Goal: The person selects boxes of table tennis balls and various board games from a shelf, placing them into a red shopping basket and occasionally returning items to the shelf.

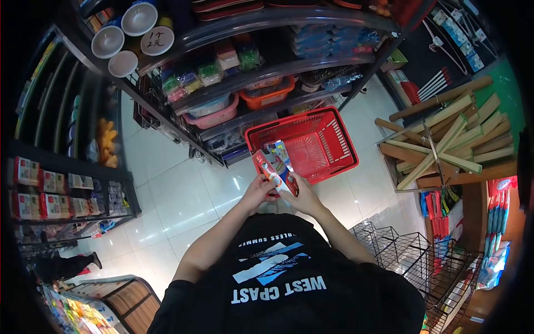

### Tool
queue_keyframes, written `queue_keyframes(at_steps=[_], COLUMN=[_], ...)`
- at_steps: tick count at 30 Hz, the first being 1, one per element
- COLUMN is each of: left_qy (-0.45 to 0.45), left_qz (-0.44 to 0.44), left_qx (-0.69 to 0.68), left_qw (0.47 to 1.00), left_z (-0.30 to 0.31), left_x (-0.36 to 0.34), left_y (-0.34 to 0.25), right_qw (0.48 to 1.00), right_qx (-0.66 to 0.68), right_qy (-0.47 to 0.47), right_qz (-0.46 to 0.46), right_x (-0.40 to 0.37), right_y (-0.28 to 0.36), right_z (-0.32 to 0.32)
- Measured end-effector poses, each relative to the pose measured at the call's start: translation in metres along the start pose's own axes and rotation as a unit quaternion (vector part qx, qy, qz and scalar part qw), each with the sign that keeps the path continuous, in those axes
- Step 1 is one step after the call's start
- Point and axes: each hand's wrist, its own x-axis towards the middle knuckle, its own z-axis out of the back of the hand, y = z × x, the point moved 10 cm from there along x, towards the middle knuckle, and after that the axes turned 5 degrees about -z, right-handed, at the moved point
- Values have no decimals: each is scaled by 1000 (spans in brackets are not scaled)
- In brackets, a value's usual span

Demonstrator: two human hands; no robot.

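Note:
In front of my chest, my left hand (259, 192) is closed on the near left end of a long, slim printed package (271, 171) in red and white. My right hand (303, 196) grips the package's near right side, where blue and red printing shows. A second colourful printed piece (279, 151) lies against its far end, overlapping the basket in this view. Just beyond my hands, a red plastic shopping basket (346, 136) stands on the tiled floor, with its slatted inside showing.
A shelf rack ahead carries an orange tub (270, 100), a pink tub (216, 117) and wrapped goods. White bowls (139, 19) stand at upper left. Wooden rolling pins and boards (445, 145) fill a bin at right, above wire baskets (411, 253). Another person's leg (72, 265) shows at lower left.

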Motion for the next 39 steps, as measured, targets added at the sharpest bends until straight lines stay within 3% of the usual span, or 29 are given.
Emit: queue_keyframes(at_steps=[2,9,14,17,19,23,30,33,39], left_qy=[7,-14,-100,-146,-143,-143,-113,-84,-89], left_qz=[26,6,64,97,103,76,92,50,-34], left_qx=[9,44,67,106,147,240,308,311,426], left_qw=[1000,999,991,979,973,957,940,945,900], left_z=[4,52,122,157,178,210,195,187,185], left_x=[4,-25,-61,-90,-104,-118,-116,-100,-68], left_y=[8,24,76,101,121,151,118,115,90], right_qw=[1000,985,975,960,944,934,929,931,957], right_qx=[1,-104,-165,-210,-246,-271,-286,-289,-238], right_qy=[16,-114,-120,-108,-76,-69,-46,-37,-46], right_qz=[-15,-77,-85,-150,-206,-225,-228,-218,-163], right_x=[7,38,55,56,54,51,53,49,53], right_y=[-5,-61,-78,-87,-100,-105,-108,-109,-116], right_z=[-5,-3,-17,-31,-45,-55,-62,-68,-68])
